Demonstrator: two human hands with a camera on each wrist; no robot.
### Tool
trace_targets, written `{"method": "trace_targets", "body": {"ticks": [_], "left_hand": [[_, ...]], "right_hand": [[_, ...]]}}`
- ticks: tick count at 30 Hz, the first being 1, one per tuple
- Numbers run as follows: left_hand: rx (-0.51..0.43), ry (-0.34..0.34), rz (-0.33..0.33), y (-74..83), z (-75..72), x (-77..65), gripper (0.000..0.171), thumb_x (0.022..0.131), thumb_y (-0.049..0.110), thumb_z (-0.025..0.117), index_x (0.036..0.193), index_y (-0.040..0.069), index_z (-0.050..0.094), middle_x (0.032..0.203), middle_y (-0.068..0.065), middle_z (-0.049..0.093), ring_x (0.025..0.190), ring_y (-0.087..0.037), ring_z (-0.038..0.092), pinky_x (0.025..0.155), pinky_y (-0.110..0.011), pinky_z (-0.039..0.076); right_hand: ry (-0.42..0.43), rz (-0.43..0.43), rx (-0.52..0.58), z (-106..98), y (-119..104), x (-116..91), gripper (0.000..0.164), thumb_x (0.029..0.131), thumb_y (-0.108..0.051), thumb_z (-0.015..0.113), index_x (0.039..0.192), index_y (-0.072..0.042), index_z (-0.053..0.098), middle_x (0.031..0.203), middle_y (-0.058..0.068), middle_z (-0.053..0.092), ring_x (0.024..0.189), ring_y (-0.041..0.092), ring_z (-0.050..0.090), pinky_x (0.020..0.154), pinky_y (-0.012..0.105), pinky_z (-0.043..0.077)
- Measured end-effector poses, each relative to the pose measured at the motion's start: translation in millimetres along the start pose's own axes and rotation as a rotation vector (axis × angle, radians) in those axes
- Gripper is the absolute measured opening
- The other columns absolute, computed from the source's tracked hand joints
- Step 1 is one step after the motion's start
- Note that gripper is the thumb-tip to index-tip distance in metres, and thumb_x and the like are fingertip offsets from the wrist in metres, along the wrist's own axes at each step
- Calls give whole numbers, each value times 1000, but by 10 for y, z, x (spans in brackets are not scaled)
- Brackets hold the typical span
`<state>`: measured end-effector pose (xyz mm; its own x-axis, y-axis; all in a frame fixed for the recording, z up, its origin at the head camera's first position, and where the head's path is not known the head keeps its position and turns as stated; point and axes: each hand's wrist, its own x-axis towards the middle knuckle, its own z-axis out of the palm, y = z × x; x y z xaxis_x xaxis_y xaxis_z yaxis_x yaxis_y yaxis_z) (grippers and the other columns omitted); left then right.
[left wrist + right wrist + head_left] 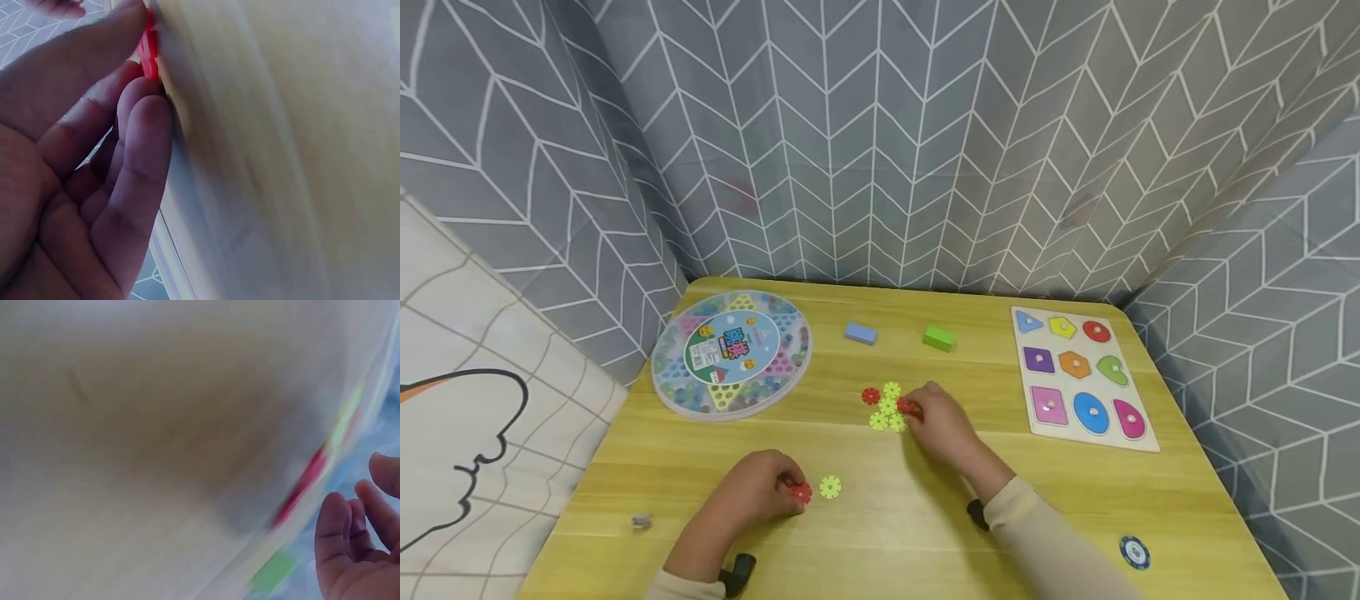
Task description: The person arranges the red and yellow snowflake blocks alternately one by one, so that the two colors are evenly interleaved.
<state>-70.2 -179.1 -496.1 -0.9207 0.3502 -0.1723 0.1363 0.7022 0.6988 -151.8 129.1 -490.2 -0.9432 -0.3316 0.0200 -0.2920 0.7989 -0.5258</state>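
One red disc [803, 494] pinched by left fingers [147, 137], another disc [906, 405] near released right fingers [333, 522], case [702, 332] (Chinese lettering [736, 343])

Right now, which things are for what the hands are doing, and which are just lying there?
Probably in the job:
red disc pinched by left hand
second red disc, by right hand
third red disc
yellow-green discs

Probably lying about:
round game board
blue block
green block
shape puzzle
round chip
small grey thing

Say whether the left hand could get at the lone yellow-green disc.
Probably yes: the yellow-green disc lies uncovered just beside the left hand, though the red disc that hand pinches may need releasing first.
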Motion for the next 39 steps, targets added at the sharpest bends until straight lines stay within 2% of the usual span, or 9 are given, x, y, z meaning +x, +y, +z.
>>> {"method": "trace_targets", "body": {"ticks": [3, 6, 11, 15, 19, 23, 26, 33, 39], "left_hand": [[2, 2, 1, -1, 6, 3, 26, 73, 13, 95, 91, 11, 76, 81, 6, 63, 72, -13, 55, 66, -30, 50], [4, 6, -2, 5, 12, 3, 26, 73, 10, 95, 90, 11, 76, 81, 6, 63, 72, -13, 55, 66, -29, 50], [14, 5, -5, 22, 12, 12, 25, 73, 8, 94, 91, 10, 76, 81, 6, 63, 72, -13, 56, 67, -30, 50], [28, 8, -12, 27, 17, 29, 25, 74, 9, 94, 91, 11, 75, 81, 6, 64, 73, -12, 56, 69, -32, 51], [31, 13, -29, 32, 23, 42, 26, 72, 10, 95, 90, 11, 75, 80, 7, 63, 73, -11, 56, 70, -33, 51], [36, 22, -46, 41, 24, 44, 27, 71, 10, 95, 89, 12, 76, 79, 7, 63, 73, -11, 56, 71, -34, 51], [36, 22, -63, 48, 29, 39, 27, 71, 10, 95, 89, 12, 76, 79, 7, 63, 73, -11, 56, 72, -35, 51], [24, 9, -55, 33, 47, 35, 26, 72, 10, 94, 90, 13, 76, 79, 7, 63, 73, -11, 56, 71, -33, 51], [13, 15, -43, 38, 37, 58, 25, 72, 9, 94, 90, 12, 76, 79, 7, 63, 72, -11, 56, 69, -32, 51]], "right_hand": [[-5, 63, -14, -110, 292, 31, 34, 94, -4, 75, 127, 1, 69, 114, 10, 60, 92, 23, 60, 84, 41, 52], [-57, 65, -17, -142, 469, 36, 37, 94, -5, 76, 130, 0, 68, 117, 10, 59, 92, 22, 57, 84, 40, 51], [-83, 35, -40, -171, 531, 45, 23, 91, -7, 79, 113, -1, 74, 103, 5, 58, 87, 20, 55, 82, 39, 51], [-107, 83, -42, -245, 510, 68, 17, 87, -4, 81, 99, -2, 70, 93, 4, 57, 84, 21, 55, 82, 41, 51], [-103, 177, 66, -319, 532, 39, 14, 88, 0, 79, 94, -3, 67, 88, 3, 62, 82, 21, 57, 79, 39, 52], [-64, 239, 304, -348, 547, -81, 9, 91, 2, 75, 96, -3, 70, 89, 4, 67, 83, 19, 61, 76, 35, 55], [-91, 195, 409, -302, 419, -210, 10, 90, 4, 75, 96, -3, 71, 89, 3, 68, 84, 18, 64, 75, 34, 56], [-298, -74, 331, 126, -160, -449, 16, 86, 3, 78, 89, -12, 73, 82, -10, 66, 76, 5, 59, 70, 26, 52], [-253, -177, 151, 344, -444, -424, 20, 81, 6, 78, 82, -13, 72, 77, -12, 62, 72, 1, 54, 69, 22, 49]]}}
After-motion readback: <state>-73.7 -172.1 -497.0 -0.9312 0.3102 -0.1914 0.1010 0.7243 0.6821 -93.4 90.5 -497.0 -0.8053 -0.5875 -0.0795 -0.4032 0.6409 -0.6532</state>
